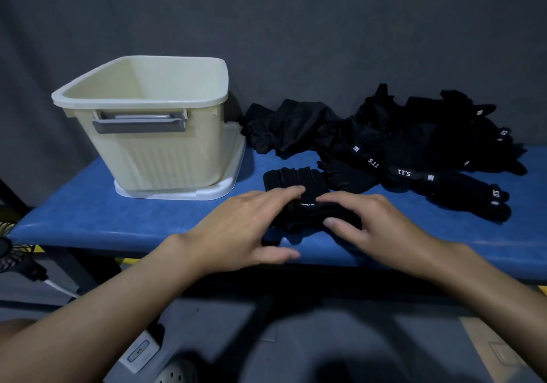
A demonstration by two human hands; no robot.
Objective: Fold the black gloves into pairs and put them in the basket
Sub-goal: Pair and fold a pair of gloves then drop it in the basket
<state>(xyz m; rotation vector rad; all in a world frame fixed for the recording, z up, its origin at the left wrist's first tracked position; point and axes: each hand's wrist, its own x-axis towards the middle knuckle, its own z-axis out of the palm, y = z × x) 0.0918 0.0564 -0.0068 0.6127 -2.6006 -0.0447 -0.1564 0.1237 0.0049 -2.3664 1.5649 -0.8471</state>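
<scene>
A black glove pair (299,187) lies on the blue table near its front edge, fingers pointing away from me. My left hand (251,226) rests on its left side with fingertips on the fabric. My right hand (364,220) presses on its right side, thumb on the cuff end. A heap of black gloves (399,140) with white "5.11" labels is spread over the right half of the table. The cream basket (142,92) stands at the left, and I see nothing in the part of its inside that shows.
The basket stands on a white lid (219,190). The blue table (118,211) has a dark grey curtain behind it. Below the table's left end are a small fan (11,252), a white power strip (139,353) and a shoe (177,372).
</scene>
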